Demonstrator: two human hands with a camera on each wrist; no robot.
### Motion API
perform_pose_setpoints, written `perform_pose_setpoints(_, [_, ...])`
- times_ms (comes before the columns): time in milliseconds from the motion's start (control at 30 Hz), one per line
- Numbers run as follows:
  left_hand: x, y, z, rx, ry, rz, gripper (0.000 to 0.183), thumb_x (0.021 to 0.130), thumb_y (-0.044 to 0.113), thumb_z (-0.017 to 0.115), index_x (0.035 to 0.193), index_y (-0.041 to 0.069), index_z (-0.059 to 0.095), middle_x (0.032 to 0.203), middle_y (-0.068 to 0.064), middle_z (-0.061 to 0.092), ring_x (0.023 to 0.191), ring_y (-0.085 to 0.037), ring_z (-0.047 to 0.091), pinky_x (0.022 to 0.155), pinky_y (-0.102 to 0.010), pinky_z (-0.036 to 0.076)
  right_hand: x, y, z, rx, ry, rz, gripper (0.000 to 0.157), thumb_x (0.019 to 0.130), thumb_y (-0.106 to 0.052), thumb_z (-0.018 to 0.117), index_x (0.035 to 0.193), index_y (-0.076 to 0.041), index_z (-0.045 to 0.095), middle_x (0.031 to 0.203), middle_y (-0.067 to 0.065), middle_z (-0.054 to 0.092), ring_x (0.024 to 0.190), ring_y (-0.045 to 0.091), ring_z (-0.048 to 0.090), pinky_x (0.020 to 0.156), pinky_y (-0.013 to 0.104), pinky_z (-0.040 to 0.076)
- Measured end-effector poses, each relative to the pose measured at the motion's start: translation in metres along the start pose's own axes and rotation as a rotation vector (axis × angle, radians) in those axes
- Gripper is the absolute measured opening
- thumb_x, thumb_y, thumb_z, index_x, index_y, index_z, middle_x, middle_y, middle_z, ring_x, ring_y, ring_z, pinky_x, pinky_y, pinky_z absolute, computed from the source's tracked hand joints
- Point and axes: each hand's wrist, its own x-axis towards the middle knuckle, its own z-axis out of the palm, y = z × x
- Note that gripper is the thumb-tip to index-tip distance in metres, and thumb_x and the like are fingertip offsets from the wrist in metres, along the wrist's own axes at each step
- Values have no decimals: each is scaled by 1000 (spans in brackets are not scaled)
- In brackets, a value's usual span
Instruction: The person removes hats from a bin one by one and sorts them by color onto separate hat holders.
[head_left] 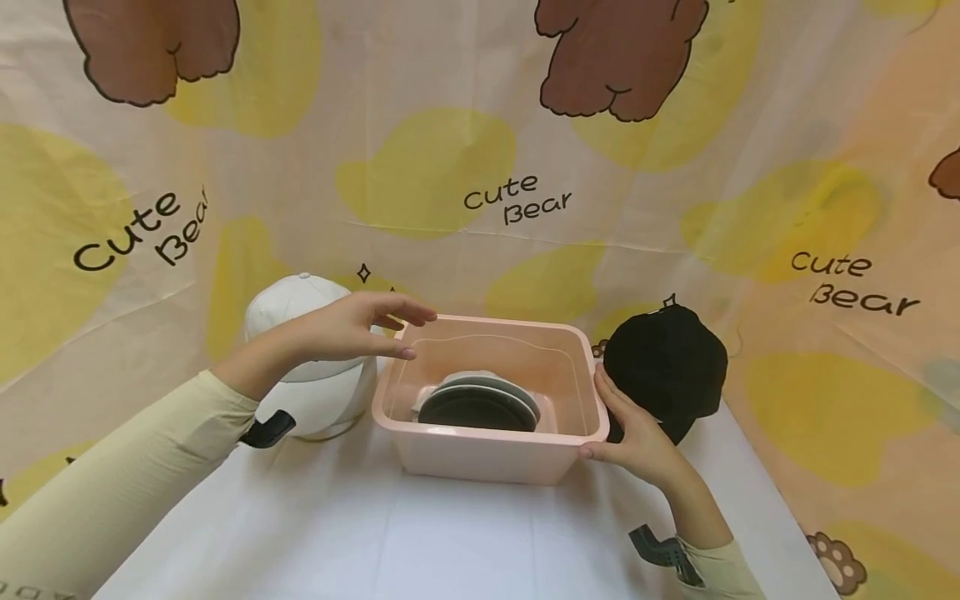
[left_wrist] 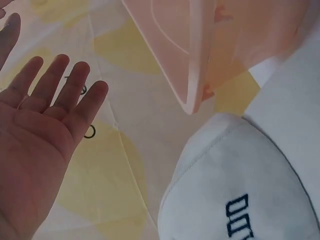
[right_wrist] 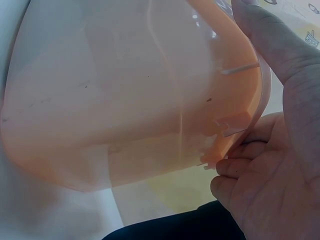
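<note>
A pink plastic storage bin [head_left: 480, 454] stands on the white table, with round, dark plate-like things [head_left: 476, 408] leaning inside it. My left hand [head_left: 352, 325] is raised at the bin's left rim, fingers extended and thumb apart, holding nothing. In the left wrist view its palm [left_wrist: 35, 135] shows, apart from the bin [left_wrist: 197, 55]. My right hand [head_left: 637, 433] grips the bin's right front corner, thumb at the front and fingers along the side. The right wrist view shows fingers [right_wrist: 245, 160] bent under the rim of the bin [right_wrist: 125, 100].
To the left of the bin sits a white cap [head_left: 300, 300], partly behind my left forearm. A black cap [head_left: 667, 358] stands close on the right, beside my right hand. Behind the table hangs a printed bear cloth [head_left: 420, 175].
</note>
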Motion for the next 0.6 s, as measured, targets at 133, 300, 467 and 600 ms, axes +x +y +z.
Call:
perform_pose_setpoints(133, [15,0,5,-8,-43,-7,56,92,26,79,143,13,59,140,-2,63,133,-24,57,116,-48,46,1,0,0,-3,-3,-1,120,70,-35,94,164,-15,22,171,10,15,152,44,25,111,75,34])
perform_pose_setpoints(300, [31,-2,14,-24,-105,-23,56,93,24,77,144,10,58,142,-7,62,135,-29,55,117,-50,45,1,1,0,8,-4,-3,120,70,-34,94,164,-15,22,171,9,14,153,44,25,112,75,34])
perform_pose_setpoints(467, [43,-4,22,-39,-170,-28,54,94,20,75,143,6,57,144,-10,61,137,-35,53,117,-55,43,1,2,1,12,-2,2,120,70,-35,94,164,-14,22,171,10,15,152,44,25,111,74,35])
perform_pose_setpoints(600, [54,-5,27,-17,-186,-42,49,98,24,72,142,8,59,143,-8,62,136,-32,55,116,-50,46,0,2,1,16,6,7,119,70,-35,94,163,-13,24,171,10,15,152,45,26,110,73,36])
